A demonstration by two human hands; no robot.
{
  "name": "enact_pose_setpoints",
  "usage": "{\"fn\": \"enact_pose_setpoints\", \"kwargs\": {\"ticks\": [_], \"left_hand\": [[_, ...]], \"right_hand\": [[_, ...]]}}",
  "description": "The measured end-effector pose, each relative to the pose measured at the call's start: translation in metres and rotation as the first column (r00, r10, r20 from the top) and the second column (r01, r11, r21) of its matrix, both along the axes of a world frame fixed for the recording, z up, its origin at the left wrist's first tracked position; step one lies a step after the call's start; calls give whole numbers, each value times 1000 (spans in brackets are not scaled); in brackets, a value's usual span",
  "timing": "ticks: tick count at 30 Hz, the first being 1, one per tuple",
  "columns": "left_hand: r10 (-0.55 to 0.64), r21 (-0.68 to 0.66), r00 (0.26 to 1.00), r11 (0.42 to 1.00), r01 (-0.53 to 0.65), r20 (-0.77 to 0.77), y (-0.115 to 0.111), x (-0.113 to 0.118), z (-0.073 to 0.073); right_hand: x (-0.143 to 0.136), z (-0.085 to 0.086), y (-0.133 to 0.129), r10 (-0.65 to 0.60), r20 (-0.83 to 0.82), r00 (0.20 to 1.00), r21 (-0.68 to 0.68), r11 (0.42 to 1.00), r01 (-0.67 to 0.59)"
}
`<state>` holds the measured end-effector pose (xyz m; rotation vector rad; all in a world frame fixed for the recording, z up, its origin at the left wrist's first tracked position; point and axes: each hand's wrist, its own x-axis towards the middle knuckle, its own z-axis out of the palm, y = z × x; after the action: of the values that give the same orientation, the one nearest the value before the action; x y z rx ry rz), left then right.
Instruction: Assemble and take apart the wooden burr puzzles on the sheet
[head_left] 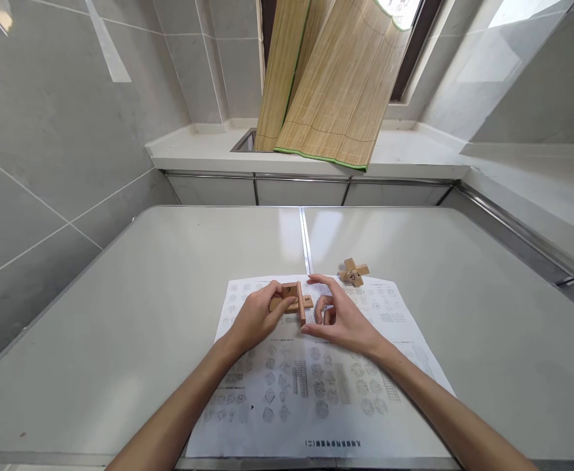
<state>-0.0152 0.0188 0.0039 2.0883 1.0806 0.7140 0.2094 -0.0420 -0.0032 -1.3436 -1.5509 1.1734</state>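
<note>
Several small wooden pieces, some bearing dark marks, are grouped over a printed paper sheet [281, 432]. My left hand [260, 313] is closed on the marked wooden blocks [289, 289], its thumb and fingers on their left side. A narrow wooden bar [301, 304] crosses in front of them, pointing towards me. Just right of the bar is my right hand [338, 314], its fingers curved and apart, the thumb tip close to the bar's near end. Whether the thumb touches it is hard to tell.
A joined cross-shaped wooden piece [353, 272] lies past the sheet's far right part. The white table [120, 327] has a centre seam. Behind it are a counter [208, 147] with a sink edge and a bamboo mat [336, 91] hanging by the window.
</note>
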Motion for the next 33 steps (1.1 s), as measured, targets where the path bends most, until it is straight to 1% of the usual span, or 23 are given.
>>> {"fn": "enact_pose_setpoints", "kwargs": {"ticks": [2,4,6,8,10,12,14,17,18,20,22,23,26,28,31,33], "left_hand": [[-24,-15,999,1000,24,21,-2,1,1],[-46,-25,998,999,46,36,-3,2,1],[-39,-24,998,999,40,42,-3,2,2],[10,-22,998,1000,-8,62,-2,1,2],[69,-51,991,997,-64,115,0,0,3],[131,-128,970,986,-106,205,2,0,6],[195,-219,934,967,-132,299,3,1,8],[263,-300,880,943,-146,397,6,1,10],[287,-307,864,937,-164,414,7,1,9],[354,-301,831,924,-238,430,8,1,7],[414,-304,797,904,-302,440,9,0,4],[432,-320,783,895,-310,449,10,0,3],[461,-418,749,868,-269,476,11,-2,2],[467,-469,743,852,-233,480,10,-2,3],[443,-499,755,848,-178,483,8,-2,5],[393,-491,780,862,-128,486,5,-1,6]], "right_hand": [[-1,0,-2,35,4,999,3,999,-35],[-2,0,-2,34,-2,999,20,999,-34],[-2,1,-2,18,-14,1000,33,999,-18],[0,1,-1,-11,-23,1000,31,999,12],[2,2,0,-58,-26,998,25,998,59],[5,2,1,-103,-21,994,30,994,104],[7,1,2,-123,14,992,52,991,122],[8,-1,2,-83,132,988,166,984,60],[7,-1,2,-62,179,982,218,976,22],[6,-3,1,-24,276,961,299,952,-62],[5,-5,0,6,364,931,329,935,-134],[4,-5,-1,17,398,917,333,929,-162],[3,-7,-2,49,451,891,326,920,-216],[3,-8,-2,72,464,883,315,918,-241],[3,-10,-2,93,485,870,312,911,-271],[3,-11,-3,94,498,862,315,906,-281]]}}
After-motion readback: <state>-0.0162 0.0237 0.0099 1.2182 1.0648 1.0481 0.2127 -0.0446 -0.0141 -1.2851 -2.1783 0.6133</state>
